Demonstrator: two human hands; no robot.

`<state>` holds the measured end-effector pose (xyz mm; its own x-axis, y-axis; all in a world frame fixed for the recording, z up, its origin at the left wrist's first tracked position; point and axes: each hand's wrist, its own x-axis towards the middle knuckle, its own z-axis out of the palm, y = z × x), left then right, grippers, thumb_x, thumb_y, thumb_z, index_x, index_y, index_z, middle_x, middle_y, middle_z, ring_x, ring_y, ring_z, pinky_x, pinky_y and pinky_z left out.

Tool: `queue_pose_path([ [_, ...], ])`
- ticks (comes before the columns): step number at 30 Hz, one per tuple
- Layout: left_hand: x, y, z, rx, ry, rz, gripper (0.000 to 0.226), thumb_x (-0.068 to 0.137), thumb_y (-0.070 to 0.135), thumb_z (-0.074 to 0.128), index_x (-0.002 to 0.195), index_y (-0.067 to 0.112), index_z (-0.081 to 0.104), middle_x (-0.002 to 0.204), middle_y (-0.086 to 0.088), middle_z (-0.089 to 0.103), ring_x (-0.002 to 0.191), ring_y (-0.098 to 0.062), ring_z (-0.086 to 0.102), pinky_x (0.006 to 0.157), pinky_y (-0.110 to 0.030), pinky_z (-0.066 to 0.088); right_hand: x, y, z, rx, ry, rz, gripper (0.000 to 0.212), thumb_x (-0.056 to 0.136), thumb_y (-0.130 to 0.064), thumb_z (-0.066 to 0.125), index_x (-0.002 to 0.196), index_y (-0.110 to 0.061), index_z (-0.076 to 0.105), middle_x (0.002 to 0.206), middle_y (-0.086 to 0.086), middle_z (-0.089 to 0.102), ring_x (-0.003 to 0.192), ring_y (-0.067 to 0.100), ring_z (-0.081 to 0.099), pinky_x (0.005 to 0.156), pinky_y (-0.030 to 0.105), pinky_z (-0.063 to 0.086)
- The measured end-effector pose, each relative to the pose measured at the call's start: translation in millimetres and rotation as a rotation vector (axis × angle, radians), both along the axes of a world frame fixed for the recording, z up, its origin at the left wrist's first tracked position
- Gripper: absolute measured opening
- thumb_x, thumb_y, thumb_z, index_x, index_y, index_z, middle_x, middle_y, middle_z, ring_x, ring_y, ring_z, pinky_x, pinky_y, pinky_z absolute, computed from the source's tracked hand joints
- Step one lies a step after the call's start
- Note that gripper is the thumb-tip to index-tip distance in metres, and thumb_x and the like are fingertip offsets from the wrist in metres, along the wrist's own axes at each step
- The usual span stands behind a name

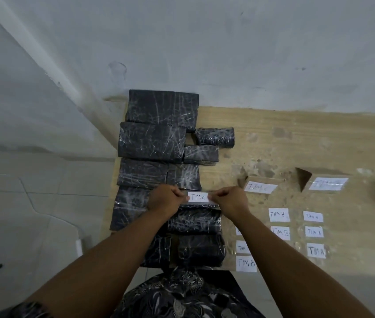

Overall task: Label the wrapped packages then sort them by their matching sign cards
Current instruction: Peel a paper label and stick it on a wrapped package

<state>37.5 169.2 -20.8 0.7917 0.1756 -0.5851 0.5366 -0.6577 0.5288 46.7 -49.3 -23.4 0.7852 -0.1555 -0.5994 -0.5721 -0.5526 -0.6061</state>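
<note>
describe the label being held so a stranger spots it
Black wrapped packages line the left side of the wooden board. Over them, left hand and right hand pinch a white slip reading TIM C. The other slips lie unheld to its right.

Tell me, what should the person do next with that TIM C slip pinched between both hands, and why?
Probably lower the TIM C label onto the wrapped package just below it and press it flat. The left hand and right hand each pinch one end, holding it stretched out, and none of the other packages shows a label yet.
</note>
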Motion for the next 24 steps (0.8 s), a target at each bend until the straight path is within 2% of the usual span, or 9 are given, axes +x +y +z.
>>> queue_pose_path([
  [2, 3, -4, -3, 0.025, 0.014, 0.004, 0.021, 0.078, 0.046, 0.088, 0.085, 0.028, 0.081, 0.086, 0.015, 0.073, 0.075, -0.004, 0.067, 0.058, -0.021, 0.047, 4, -1, -6, -0.016, 0.014, 0.000, 0.007, 0.083, -0.029, 0.089, 0.083, -0.023, 0.085, 0.075, -0.013, 0.076, 0.071, 0.005, 0.070, 0.048, 0.008, 0.041],
  [5, 1, -4, -4, 0.051, 0.024, 0.014, 0.020, 0.077, 0.047, 0.088, 0.083, 0.029, 0.081, 0.081, 0.018, 0.072, 0.071, 0.000, 0.064, 0.053, -0.018, 0.039, 5, -1, -8, -0.015, 0.020, 0.004, 0.007, 0.083, -0.029, 0.090, 0.081, -0.024, 0.085, 0.076, -0.013, 0.077, 0.073, 0.004, 0.071, 0.055, 0.013, 0.045],
  [11, 0, -5, -10, 0.030, 0.007, 0.006, 0.018, 0.075, 0.042, 0.091, 0.074, 0.030, 0.078, 0.079, 0.015, 0.074, 0.072, -0.003, 0.068, 0.066, -0.025, 0.056, 7, 0, -18, -0.058, 0.028, 0.032, 0.016, 0.079, -0.033, 0.092, 0.073, -0.024, 0.080, 0.075, -0.010, 0.077, 0.075, 0.009, 0.072, 0.073, 0.032, 0.062],
  [14, -1, -5, -12, 0.022, -0.022, 0.008, 0.020, 0.073, 0.041, 0.093, 0.075, 0.029, 0.076, 0.079, 0.015, 0.073, 0.075, -0.005, 0.069, 0.070, -0.030, 0.060, 8, 1, -18, -0.073, 0.011, 0.039, 0.016, 0.079, -0.032, 0.091, 0.075, -0.026, 0.077, 0.073, -0.010, 0.075, 0.072, 0.009, 0.071, 0.067, 0.031, 0.060],
  [17, -3, -2, -8, -0.025, -0.065, 0.053, 0.040, 0.068, 0.035, 0.096, 0.091, 0.023, 0.065, 0.084, 0.010, 0.069, 0.075, -0.008, 0.067, 0.060, -0.027, 0.051, 8, 0, -15, -0.054, -0.009, 0.029, 0.019, 0.079, -0.029, 0.091, 0.081, -0.026, 0.072, 0.070, -0.007, 0.072, 0.066, 0.009, 0.068, 0.055, 0.025, 0.046],
  [19, -4, 2, -7, -0.038, -0.084, 0.042, 0.049, 0.068, 0.028, 0.097, 0.097, 0.022, 0.058, 0.081, 0.007, 0.066, 0.070, -0.009, 0.064, 0.056, -0.026, 0.046, 7, -2, -15, -0.017, -0.024, 0.031, 0.022, 0.081, -0.023, 0.090, 0.085, -0.025, 0.068, 0.068, -0.006, 0.068, 0.064, 0.011, 0.064, 0.054, 0.024, 0.043],
  [22, -6, 9, -10, -0.059, -0.168, -0.049, 0.042, 0.073, 0.018, 0.093, 0.095, 0.024, 0.058, 0.078, 0.005, 0.065, 0.070, -0.012, 0.064, 0.061, -0.030, 0.053, 5, -6, -13, -0.003, -0.067, 0.053, 0.020, 0.087, -0.012, 0.081, 0.092, -0.025, 0.066, 0.069, -0.005, 0.063, 0.064, 0.013, 0.060, 0.053, 0.024, 0.043],
  [24, -7, 10, -10, -0.037, -0.253, -0.168, 0.034, 0.077, 0.016, 0.089, 0.097, 0.024, 0.063, 0.082, 0.008, 0.063, 0.074, -0.007, 0.062, 0.066, -0.029, 0.056, 5, -8, -11, -0.021, -0.117, 0.080, 0.020, 0.090, -0.010, 0.075, 0.095, -0.027, 0.066, 0.072, -0.003, 0.063, 0.061, 0.011, 0.059, 0.050, 0.024, 0.042],
])
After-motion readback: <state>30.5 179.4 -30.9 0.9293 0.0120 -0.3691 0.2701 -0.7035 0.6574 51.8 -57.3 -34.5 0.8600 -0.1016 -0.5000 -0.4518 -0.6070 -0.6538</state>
